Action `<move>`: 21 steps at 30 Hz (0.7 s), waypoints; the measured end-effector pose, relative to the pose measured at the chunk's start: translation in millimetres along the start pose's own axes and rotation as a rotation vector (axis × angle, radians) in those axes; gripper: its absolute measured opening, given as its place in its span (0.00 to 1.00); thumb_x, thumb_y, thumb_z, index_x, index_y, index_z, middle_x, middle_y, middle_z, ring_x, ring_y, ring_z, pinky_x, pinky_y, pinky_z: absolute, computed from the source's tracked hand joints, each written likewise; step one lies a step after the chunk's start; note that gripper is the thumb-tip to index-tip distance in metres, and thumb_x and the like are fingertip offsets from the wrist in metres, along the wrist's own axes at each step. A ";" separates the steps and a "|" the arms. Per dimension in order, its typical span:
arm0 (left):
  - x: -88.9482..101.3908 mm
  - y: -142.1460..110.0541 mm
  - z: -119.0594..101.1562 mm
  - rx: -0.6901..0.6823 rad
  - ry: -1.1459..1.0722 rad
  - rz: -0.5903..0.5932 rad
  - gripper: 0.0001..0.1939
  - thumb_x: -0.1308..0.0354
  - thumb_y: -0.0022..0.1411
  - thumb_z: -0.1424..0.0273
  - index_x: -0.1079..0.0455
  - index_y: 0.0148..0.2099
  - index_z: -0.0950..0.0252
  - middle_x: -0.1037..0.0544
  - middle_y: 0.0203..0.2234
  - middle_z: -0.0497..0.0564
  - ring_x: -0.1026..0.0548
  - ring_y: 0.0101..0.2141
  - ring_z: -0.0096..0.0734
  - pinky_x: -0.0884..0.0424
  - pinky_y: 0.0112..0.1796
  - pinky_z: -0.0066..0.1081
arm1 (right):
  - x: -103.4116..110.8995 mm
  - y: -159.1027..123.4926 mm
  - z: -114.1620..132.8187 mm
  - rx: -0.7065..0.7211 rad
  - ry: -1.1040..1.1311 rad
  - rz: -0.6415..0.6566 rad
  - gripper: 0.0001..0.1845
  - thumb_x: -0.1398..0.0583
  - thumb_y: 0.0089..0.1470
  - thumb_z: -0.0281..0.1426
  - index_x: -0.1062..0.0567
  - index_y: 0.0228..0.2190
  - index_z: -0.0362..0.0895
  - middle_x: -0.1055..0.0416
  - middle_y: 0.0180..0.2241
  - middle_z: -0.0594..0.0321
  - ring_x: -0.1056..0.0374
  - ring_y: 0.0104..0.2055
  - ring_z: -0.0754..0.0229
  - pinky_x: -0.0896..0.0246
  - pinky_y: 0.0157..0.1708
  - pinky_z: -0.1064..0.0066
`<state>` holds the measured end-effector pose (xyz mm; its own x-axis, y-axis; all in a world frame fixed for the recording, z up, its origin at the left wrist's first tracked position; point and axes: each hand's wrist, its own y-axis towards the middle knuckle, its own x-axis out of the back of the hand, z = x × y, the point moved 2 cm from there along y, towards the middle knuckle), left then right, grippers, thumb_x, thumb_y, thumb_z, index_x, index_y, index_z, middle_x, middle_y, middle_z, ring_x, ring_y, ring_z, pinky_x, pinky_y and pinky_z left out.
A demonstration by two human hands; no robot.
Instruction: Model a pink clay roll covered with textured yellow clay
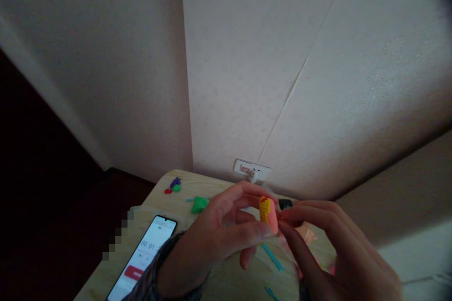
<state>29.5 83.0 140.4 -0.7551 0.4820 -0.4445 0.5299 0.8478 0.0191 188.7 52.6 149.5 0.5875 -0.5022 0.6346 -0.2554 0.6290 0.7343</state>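
Observation:
My left hand (215, 235) is raised above a light wooden table (169, 202), thumb and fingers pinched on a small yellow clay piece (264, 209) with red marks. My right hand (335, 249) comes in from the lower right, its fingertips pressed together against the same piece from the right side. A dark band sits on my left wrist.
A phone (144, 256) with a lit timer screen lies at the table's near left. A green clay lump (199, 203) and small purple, green and red clay bits (173, 186) lie further back. Teal strips (271, 257) lie under my hands. A wall socket (251, 168) sits behind the table.

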 end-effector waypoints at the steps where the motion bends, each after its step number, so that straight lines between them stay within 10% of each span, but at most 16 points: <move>1: -0.6 0.0 -0.3 0.000 -0.008 0.004 0.14 0.35 0.52 0.67 0.31 0.41 0.64 0.27 0.23 0.41 0.38 0.13 0.13 0.44 0.13 0.17 | 0.1 -0.3 -0.7 0.006 0.000 -0.005 0.05 0.40 0.60 0.30 0.28 0.39 0.51 0.25 0.33 0.68 0.26 0.31 0.68 0.31 0.30 0.81; 21: -1.2 -2.6 -2.8 0.030 0.018 0.005 0.15 0.35 0.53 0.66 0.31 0.41 0.65 0.23 0.34 0.49 0.36 0.14 0.12 0.43 0.14 0.18 | 0.9 -9.4 -0.1 -0.173 0.186 -0.145 0.07 0.41 0.59 0.25 0.26 0.36 0.50 0.25 0.32 0.69 0.29 0.33 0.67 0.35 0.31 0.78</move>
<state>27.9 80.9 143.4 -0.7591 0.4904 -0.4281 0.5450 0.8384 -0.0059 191.7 46.2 143.2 0.7430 -0.4869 0.4592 -0.0330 0.6586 0.7517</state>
